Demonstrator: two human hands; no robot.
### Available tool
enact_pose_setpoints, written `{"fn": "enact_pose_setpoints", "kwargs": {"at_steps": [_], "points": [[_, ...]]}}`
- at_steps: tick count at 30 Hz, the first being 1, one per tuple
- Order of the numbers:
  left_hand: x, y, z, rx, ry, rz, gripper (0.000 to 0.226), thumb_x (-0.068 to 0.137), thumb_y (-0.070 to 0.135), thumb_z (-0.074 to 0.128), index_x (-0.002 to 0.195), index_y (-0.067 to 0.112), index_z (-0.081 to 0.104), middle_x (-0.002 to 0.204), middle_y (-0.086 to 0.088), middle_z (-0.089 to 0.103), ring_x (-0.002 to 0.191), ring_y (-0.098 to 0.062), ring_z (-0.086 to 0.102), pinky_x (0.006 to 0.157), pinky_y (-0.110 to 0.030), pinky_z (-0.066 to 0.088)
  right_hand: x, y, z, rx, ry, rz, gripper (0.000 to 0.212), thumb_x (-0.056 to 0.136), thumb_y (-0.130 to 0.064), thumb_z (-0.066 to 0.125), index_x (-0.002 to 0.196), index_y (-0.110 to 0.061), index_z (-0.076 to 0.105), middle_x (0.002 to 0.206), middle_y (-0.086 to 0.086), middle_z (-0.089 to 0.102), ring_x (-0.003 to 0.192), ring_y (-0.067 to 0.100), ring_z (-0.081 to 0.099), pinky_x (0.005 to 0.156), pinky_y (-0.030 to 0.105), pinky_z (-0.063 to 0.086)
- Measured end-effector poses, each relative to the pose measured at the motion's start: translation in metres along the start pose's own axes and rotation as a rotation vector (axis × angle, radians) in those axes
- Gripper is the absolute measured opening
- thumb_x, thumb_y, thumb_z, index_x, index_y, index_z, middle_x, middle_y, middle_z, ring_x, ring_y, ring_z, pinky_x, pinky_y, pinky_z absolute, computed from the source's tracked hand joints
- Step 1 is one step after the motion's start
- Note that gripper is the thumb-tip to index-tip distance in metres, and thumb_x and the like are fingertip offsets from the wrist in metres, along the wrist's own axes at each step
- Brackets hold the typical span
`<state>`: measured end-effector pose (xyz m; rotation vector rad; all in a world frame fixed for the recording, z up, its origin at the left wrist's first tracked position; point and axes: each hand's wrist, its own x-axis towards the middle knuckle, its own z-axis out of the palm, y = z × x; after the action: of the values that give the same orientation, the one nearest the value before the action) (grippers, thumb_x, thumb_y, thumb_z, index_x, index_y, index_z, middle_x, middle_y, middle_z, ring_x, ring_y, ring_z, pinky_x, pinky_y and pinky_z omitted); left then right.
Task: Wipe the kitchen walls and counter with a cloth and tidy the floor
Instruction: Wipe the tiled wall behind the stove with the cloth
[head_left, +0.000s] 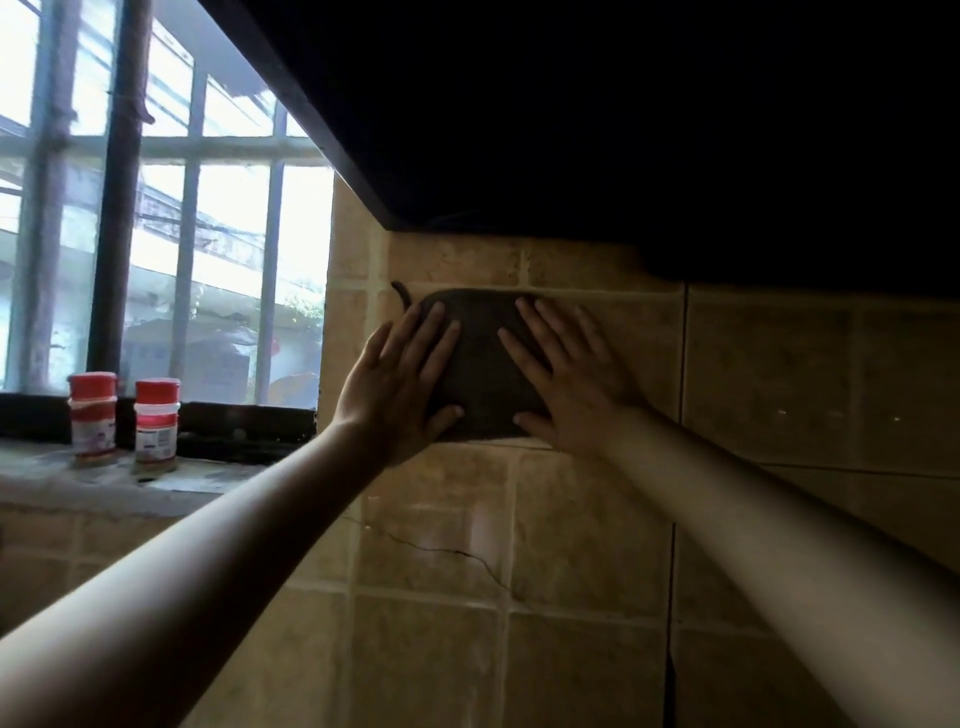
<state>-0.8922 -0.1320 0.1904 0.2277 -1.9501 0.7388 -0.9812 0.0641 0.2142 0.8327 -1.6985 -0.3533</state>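
Hands, two (left hand (402, 387), right hand (574, 384)), grip flat and wide on one cloth (480, 364); two jars (93, 415) aside.

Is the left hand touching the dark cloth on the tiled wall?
Touching. The head view shows the left hand lying flat, fingers straight, over the left edge of the dark cloth.
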Motion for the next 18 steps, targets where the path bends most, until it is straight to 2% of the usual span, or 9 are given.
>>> {"fn": "enact_pose_setpoints", "kwargs": {"at_steps": [4,7,10,13,16,18], "points": [[-0.003,0.000,0.004,0.038,-0.014,-0.011,0.085,0.081,0.061,0.020,0.146,0.007,0.018,0.152,-0.017,0.025,0.140,-0.032,0.026,0.108,-0.041,0.014,0.001,-0.007,-0.001,0.034,0.015,0.023,0.089,0.086,-0.057,0.042,0.150,-0.013,0.000,0.158,0.009,-0.010,0.146,0.025,-0.011,0.108,0.040,-0.020],[-0.009,0.003,0.008,-0.001,0.015,-0.012,0.085,0.080,0.059,0.027,0.145,0.005,0.025,0.150,-0.019,0.030,0.137,-0.035,0.032,0.106,-0.042,0.017,-0.001,-0.010,-0.001,0.031,0.013,0.028,0.089,0.082,-0.056,0.049,0.150,-0.014,0.010,0.158,0.010,0.001,0.146,0.027,0.000,0.111,0.040,-0.013],[-0.023,0.003,0.013,0.001,0.015,-0.004,0.084,0.080,0.060,0.027,0.144,0.006,0.021,0.149,-0.019,0.032,0.136,-0.035,0.034,0.106,-0.042,0.019,-0.007,-0.022,0.006,0.064,0.017,0.027,0.091,0.077,-0.055,0.057,0.149,-0.014,0.020,0.157,0.011,0.012,0.145,0.030,0.011,0.111,0.040,-0.016],[-0.042,0.003,0.019,-0.012,-0.009,0.007,0.084,0.077,0.059,0.030,0.142,0.006,0.025,0.147,-0.020,0.035,0.134,-0.035,0.036,0.104,-0.042,0.021,-0.018,-0.043,0.016,0.059,0.050,0.047,0.092,0.068,-0.058,0.063,0.145,-0.014,0.035,0.154,0.012,0.026,0.142,0.031,0.024,0.111,0.042,-0.011],[-0.066,0.006,0.026,-0.032,-0.045,0.004,0.084,0.075,0.059,0.032,0.141,0.008,0.027,0.147,-0.018,0.036,0.134,-0.033,0.036,0.105,-0.041,0.021,-0.032,-0.067,0.025,0.085,0.069,0.051,0.094,0.064,-0.059,0.066,0.142,-0.015,0.040,0.152,0.012,0.030,0.141,0.030,0.022,0.111,0.044,-0.005],[-0.083,0.009,0.033,-0.045,-0.063,0.000,0.084,0.074,0.058,0.032,0.142,0.009,0.026,0.148,-0.018,0.035,0.136,-0.031,0.030,0.106,-0.040,0.020,-0.043,-0.084,0.030,0.090,0.051,0.056,0.095,0.064,-0.060,0.066,0.143,-0.016,0.037,0.153,0.010,0.028,0.140,0.030,0.018,0.112,0.045,-0.004]]}}
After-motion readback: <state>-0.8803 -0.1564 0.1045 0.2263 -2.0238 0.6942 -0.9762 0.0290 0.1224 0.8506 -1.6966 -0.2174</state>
